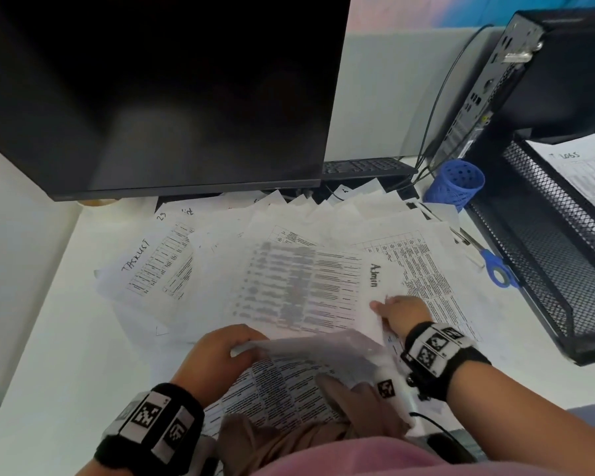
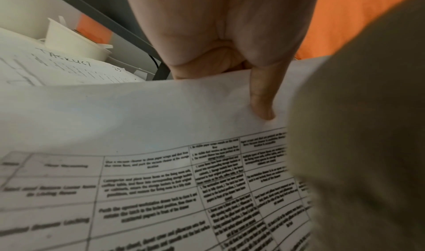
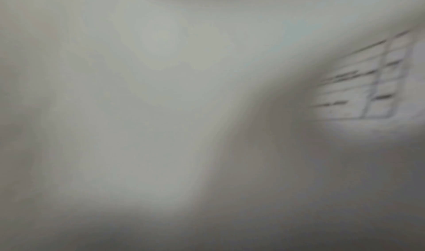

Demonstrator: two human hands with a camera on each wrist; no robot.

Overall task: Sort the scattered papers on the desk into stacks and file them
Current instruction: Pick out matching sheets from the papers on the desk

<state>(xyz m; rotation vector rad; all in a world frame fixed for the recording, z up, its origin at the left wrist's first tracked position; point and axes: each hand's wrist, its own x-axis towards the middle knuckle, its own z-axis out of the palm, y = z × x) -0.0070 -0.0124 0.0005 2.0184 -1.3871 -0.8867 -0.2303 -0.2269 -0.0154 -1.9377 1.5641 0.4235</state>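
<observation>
Printed sheets lie fanned across the white desk (image 1: 49, 338) under the monitor. My left hand (image 1: 220, 352) grips the top edge of a bundle of table-printed papers (image 1: 282, 389) near my lap; in the left wrist view the thumb (image 2: 262, 100) presses on that sheet (image 2: 138, 164). My right hand (image 1: 397, 312) pinches the near corner of the sheet marked "Admin" (image 1: 306, 286) in the middle of the pile. A sheet marked "TASKLIST" (image 1: 155, 266) lies at the left. The right wrist view is a blur of white paper (image 3: 368, 84).
A dark monitor (image 1: 158, 91) overhangs the far papers, a keyboard (image 1: 364, 166) behind it. At the right stand a black mesh file tray (image 1: 547, 269) holding a sheet, a computer case (image 1: 529, 73), a blue pen cup (image 1: 455, 182) and blue-handled scissors (image 1: 495, 267).
</observation>
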